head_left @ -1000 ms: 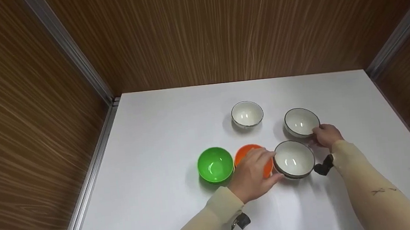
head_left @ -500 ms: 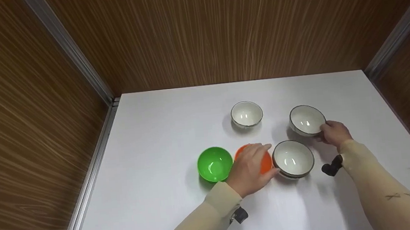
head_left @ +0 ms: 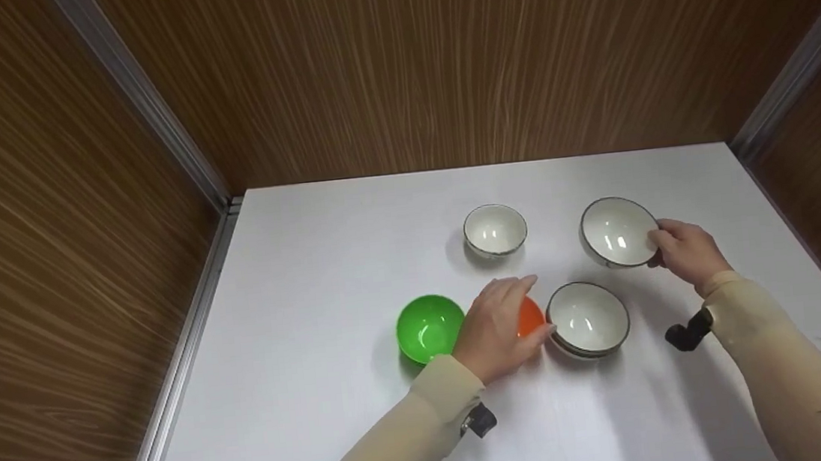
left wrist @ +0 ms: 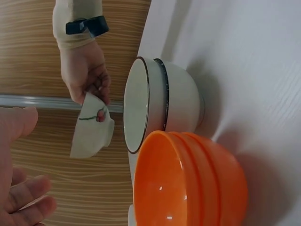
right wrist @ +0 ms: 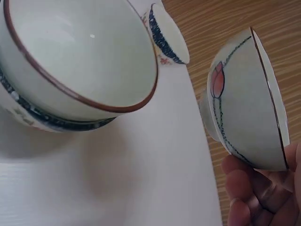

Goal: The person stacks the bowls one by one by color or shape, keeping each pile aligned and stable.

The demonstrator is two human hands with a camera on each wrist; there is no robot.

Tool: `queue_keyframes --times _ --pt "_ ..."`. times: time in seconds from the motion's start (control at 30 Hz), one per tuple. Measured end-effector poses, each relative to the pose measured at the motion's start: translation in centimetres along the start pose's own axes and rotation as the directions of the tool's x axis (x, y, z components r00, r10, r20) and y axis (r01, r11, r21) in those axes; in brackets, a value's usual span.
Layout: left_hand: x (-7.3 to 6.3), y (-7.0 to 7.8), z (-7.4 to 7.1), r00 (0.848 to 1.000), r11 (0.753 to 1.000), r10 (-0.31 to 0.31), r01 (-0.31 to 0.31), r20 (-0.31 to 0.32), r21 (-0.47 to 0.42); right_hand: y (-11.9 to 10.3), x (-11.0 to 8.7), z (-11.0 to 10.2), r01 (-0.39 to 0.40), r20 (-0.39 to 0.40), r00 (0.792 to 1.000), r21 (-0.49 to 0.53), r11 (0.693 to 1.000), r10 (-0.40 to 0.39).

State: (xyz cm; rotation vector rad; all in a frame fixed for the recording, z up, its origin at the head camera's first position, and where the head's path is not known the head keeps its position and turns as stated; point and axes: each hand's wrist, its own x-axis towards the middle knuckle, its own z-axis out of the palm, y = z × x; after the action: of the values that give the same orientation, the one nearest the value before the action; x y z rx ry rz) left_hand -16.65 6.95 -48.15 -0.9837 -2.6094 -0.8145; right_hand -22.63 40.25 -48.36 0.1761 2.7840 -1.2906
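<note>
My right hand (head_left: 687,253) pinches the rim of a white bowl (head_left: 618,231), thumb inside and fingers beneath. In the right wrist view this bowl (right wrist: 251,103) shows a red tulip on its side and a brown rim, and it is lifted off the table. My left hand (head_left: 499,331) hovers over a stack of orange bowls (left wrist: 162,183), fingers spread and holding nothing, hiding much of the stack in the head view. Just right of it stands a stack of white bowls (head_left: 588,317), one nested in another. Left of the hand is a green bowl (head_left: 430,328).
Another white bowl (head_left: 495,230), with a dark blue patterned band, stands farther back on the white table (head_left: 295,287). Wood-grain panels (head_left: 395,66) rise behind and at both sides of the table.
My right hand has raised the white bowl and carried it back and to the right, away from the white stack. My left hand has shifted slightly back and left, over the orange bowls.
</note>
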Motion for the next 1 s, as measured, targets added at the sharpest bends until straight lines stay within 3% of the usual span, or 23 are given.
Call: queue_keyframes --times 0.5,0.73,1.0 --pt "2.1 1.1 0.5 0.998 0.998 -0.057 0.057 0.011 0.005 -2.9 -1.4 -0.6 0.185 0.073 0.981 -0.108 0.977 -0.177" --pt "3.0 1.8 1.1 0.987 0.99 -0.143 0.144 0.074 -0.002 -3.4 -1.7 0.0 0.27 0.135 0.959 -0.149 0.951 -0.251" --pt "3.7 2.0 2.3 0.987 0.99 -0.143 0.141 0.069 0.03 -3.8 -1.8 0.6 0.353 0.176 0.93 -0.188 0.917 -0.322"
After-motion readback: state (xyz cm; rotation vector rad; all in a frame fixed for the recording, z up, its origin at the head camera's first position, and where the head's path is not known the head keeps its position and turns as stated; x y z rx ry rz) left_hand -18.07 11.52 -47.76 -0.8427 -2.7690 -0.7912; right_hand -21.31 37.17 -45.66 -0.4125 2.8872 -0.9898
